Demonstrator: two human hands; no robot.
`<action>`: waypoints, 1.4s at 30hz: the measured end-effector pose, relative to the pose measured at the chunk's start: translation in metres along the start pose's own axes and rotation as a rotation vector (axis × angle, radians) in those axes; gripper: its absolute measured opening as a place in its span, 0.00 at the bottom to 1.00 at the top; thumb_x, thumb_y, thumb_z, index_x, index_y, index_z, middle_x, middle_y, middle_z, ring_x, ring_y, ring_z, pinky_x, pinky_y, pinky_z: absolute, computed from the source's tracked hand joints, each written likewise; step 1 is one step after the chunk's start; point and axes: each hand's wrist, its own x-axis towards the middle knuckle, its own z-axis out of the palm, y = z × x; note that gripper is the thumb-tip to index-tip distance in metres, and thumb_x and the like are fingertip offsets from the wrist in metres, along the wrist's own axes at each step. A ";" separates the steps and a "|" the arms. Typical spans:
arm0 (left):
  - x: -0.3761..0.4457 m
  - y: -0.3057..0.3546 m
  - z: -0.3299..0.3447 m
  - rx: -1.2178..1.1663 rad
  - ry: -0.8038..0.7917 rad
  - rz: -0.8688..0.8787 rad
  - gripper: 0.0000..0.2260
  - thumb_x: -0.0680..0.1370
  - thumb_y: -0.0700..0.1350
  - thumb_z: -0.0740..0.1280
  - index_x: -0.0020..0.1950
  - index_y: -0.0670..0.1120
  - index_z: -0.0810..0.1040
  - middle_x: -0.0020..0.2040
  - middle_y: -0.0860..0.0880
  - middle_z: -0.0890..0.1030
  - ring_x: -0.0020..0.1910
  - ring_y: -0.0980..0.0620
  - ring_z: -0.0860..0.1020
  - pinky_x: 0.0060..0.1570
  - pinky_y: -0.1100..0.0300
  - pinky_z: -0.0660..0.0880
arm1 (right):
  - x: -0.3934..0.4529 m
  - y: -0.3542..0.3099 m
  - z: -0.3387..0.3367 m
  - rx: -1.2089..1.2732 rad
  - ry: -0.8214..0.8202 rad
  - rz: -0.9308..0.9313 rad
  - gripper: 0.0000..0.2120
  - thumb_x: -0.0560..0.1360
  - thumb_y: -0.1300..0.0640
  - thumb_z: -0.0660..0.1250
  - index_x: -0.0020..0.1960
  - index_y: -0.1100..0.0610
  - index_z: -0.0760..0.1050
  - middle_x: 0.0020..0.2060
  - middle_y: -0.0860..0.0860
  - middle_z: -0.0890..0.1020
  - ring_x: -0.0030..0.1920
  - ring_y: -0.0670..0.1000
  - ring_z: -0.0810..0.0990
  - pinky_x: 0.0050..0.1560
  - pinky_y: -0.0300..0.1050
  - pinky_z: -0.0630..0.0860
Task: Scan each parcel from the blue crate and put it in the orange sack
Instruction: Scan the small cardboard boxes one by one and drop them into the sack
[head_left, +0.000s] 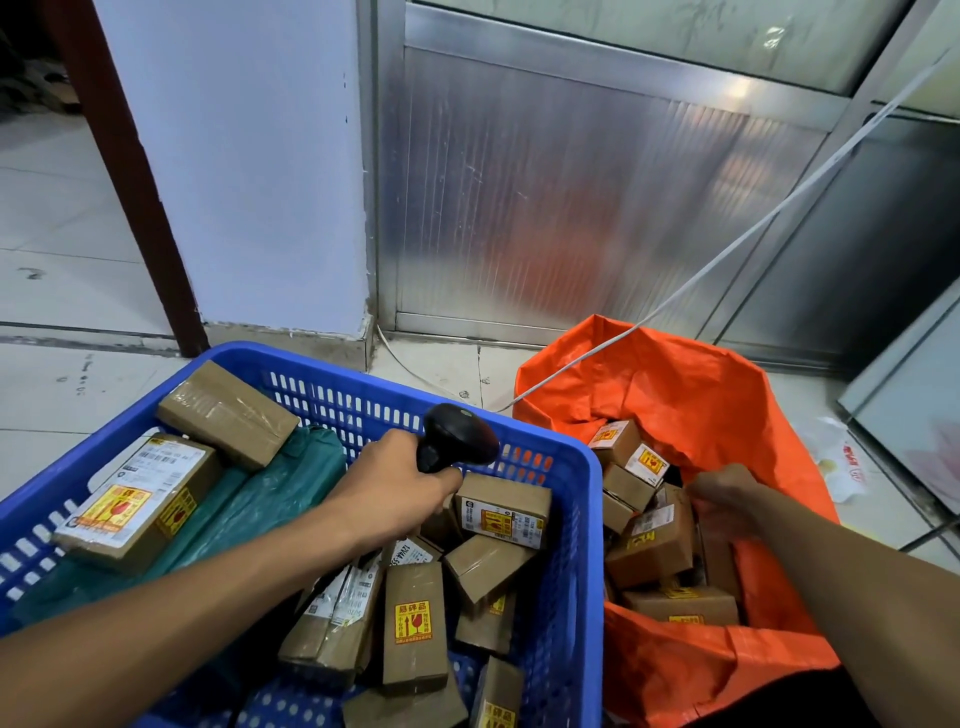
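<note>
Small brown cardboard parcels (415, 623), taped and stuck with white labels and yellow-and-red fragile stickers, lie jumbled in the right half of the blue crate (582, 519), a perforated plastic basket with rounded corners. Toward its left side a larger labelled carton (137, 501) rests flat, a plain taped box (228, 413) leans against the far wall, and soft green plastic mailers (270, 483) fill the space between them.

The left hand (389, 493) reaches over the crate's middle, fingers curled round the handle of a black barcode scanner (457, 436) whose rounded head points toward the far rim.

Just beside the crate's right wall stands the orange sack (691, 395), a crinkled woven-plastic bag with its mouth open. More cardboard parcels (654, 545) are heaped inside. The right hand (727, 491) is lowered into the sack, over that pile; it is blurred, and whether its fingers are spread or gripping a parcel cannot be told.

A white cable (727, 244) runs taut from the upper right down across the sack's far edge to the floor.

Both containers sit on a pale tiled floor (78, 384). Behind them rise a white-painted pillar (249, 171) and a ribbed, brushed-metal panel (571, 187) in an aluminium frame.
</note>
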 end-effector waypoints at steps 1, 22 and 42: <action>0.000 0.000 0.000 0.002 -0.001 0.003 0.08 0.76 0.46 0.71 0.38 0.46 0.78 0.30 0.50 0.79 0.25 0.53 0.75 0.30 0.62 0.70 | 0.003 -0.004 0.001 -0.010 -0.005 -0.044 0.08 0.77 0.64 0.67 0.42 0.65 0.72 0.33 0.59 0.73 0.28 0.55 0.73 0.24 0.42 0.72; -0.003 -0.006 -0.013 -0.079 -0.024 0.030 0.08 0.76 0.45 0.69 0.41 0.41 0.80 0.32 0.46 0.82 0.22 0.54 0.75 0.31 0.61 0.72 | -0.063 -0.072 0.124 -0.926 -0.162 -0.884 0.14 0.80 0.53 0.61 0.37 0.55 0.69 0.43 0.55 0.76 0.44 0.56 0.75 0.43 0.46 0.68; 0.003 -0.010 -0.021 -0.127 -0.013 0.000 0.08 0.75 0.45 0.68 0.38 0.44 0.79 0.31 0.48 0.82 0.21 0.52 0.75 0.31 0.61 0.72 | -0.035 -0.060 0.170 -1.158 -0.318 -0.606 0.23 0.78 0.49 0.67 0.71 0.54 0.68 0.69 0.56 0.73 0.68 0.57 0.73 0.67 0.50 0.70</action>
